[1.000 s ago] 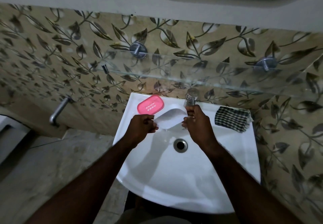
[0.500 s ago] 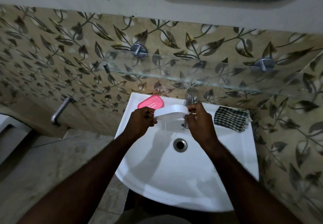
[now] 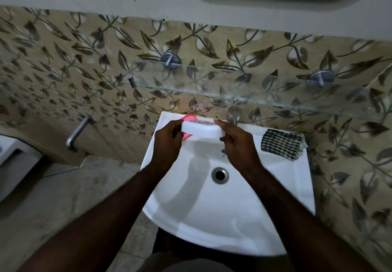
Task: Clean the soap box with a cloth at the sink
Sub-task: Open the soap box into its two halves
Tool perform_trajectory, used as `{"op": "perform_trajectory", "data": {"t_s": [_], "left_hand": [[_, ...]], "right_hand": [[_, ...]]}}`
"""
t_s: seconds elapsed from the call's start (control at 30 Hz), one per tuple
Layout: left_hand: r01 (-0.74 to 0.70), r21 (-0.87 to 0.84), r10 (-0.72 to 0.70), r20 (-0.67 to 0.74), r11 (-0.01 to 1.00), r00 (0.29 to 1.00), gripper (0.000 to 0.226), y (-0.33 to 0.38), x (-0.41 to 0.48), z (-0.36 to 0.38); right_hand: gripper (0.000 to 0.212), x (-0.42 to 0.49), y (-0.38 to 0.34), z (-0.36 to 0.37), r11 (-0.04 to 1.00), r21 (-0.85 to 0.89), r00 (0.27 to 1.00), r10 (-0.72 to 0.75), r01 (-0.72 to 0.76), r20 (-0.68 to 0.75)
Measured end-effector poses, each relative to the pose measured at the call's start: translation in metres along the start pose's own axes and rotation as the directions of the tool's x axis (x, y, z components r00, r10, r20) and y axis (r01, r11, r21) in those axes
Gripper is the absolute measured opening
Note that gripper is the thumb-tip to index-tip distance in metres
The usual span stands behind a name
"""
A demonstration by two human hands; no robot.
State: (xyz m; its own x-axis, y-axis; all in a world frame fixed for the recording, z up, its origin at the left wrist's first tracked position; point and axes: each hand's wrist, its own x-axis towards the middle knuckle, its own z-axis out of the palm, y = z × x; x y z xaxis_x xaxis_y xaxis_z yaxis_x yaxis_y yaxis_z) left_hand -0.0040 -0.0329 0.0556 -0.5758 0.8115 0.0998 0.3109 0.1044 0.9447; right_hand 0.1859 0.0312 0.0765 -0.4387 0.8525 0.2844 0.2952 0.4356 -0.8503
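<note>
Soap box lifted higher, left hand and right hand gripping its ends, contents unclear

Cloth on sink ledge, right.

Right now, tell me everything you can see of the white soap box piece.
The white soap box piece is an oblong shell with rounded corners, smooth plastic by its look. It is held roughly level over the back of the sink, the left hand gripping one end, the right hand the other. It partly hides the pink piece behind it.
</note>
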Motion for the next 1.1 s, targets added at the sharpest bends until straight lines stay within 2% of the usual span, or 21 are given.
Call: {"op": "perform_trajectory", "data": {"t_s": [0.1,0.2,0.27,0.43,0.53,0.63,0.7,0.77,0.8,0.87,0.97,1.1], "left_hand": [[-0.039,0.059,0.042,-0.056,0.997,0.998,0.037,0.006,0.003,0.002],[0.003,0.128,-0.001,-0.019,0.992,1.0,0.033,0.006,0.008,0.005],[-0.001,0.16,0.003,-0.007,0.987,1.0,0.031,0.007,0.006,0.008],[-0.09,0.226,0.084,0.035,0.97,0.996,0.038,0.009,0.0,0.017],[-0.073,0.118,0.069,0.041,0.99,0.997,0.053,0.015,-0.002,0.018],[0.006,0.037,-0.008,0.049,0.999,0.999,0.053,0.015,0.004,0.013],[0.141,-0.078,-0.144,-0.039,0.987,0.989,0.045,0.016,0.014,0.01],[0.225,-0.204,-0.253,-0.121,0.953,0.96,0.037,0.019,0.021,0.007],[0.225,-0.221,-0.259,-0.141,0.949,0.956,0.032,0.02,0.024,0.005],[0.215,-0.222,-0.246,-0.126,0.951,0.961,0.028,0.02,0.025,0.003],[0.21,-0.255,-0.239,-0.088,0.944,0.967,0.036,0.022,0.023,-0.002],[0.184,-0.195,-0.179,0.045,0.963,0.983,0.023,0.018,0.018,0.0]], "right_hand": [[0.059,0.01,0.0,-0.002,1.0,-0.012,0.998,-0.019,0.018,-0.057],[0.06,0.015,0.01,0.006,0.987,-0.101,0.99,0.132,-0.127,0.041],[0.063,0.01,0.011,0.008,0.97,-0.132,0.977,0.209,-0.202,0.039],[0.076,0.004,0.003,0.015,0.946,0.013,0.93,0.316,-0.324,0.188],[0.061,0.007,-0.003,0.017,0.936,0.083,0.936,0.333,-0.343,0.119],[0.044,0.014,-0.009,0.008,0.933,0.111,0.94,0.34,-0.341,0.034],[0.04,0.017,-0.014,0.003,0.953,0.132,0.958,0.281,-0.272,-0.06],[0.04,0.017,-0.016,0.001,0.989,0.069,0.983,0.142,-0.134,-0.12],[0.04,0.017,-0.014,0.002,0.996,-0.012,0.993,0.083,-0.085,-0.089],[0.04,0.015,-0.011,0.003,0.99,-0.123,0.997,0.071,-0.074,-0.027],[0.039,0.017,-0.01,0.004,0.995,-0.089,0.987,0.029,-0.044,-0.158],[0.045,0.018,-0.007,0.012,0.974,-0.059,0.975,0.217,-0.22,-0.053]]}}
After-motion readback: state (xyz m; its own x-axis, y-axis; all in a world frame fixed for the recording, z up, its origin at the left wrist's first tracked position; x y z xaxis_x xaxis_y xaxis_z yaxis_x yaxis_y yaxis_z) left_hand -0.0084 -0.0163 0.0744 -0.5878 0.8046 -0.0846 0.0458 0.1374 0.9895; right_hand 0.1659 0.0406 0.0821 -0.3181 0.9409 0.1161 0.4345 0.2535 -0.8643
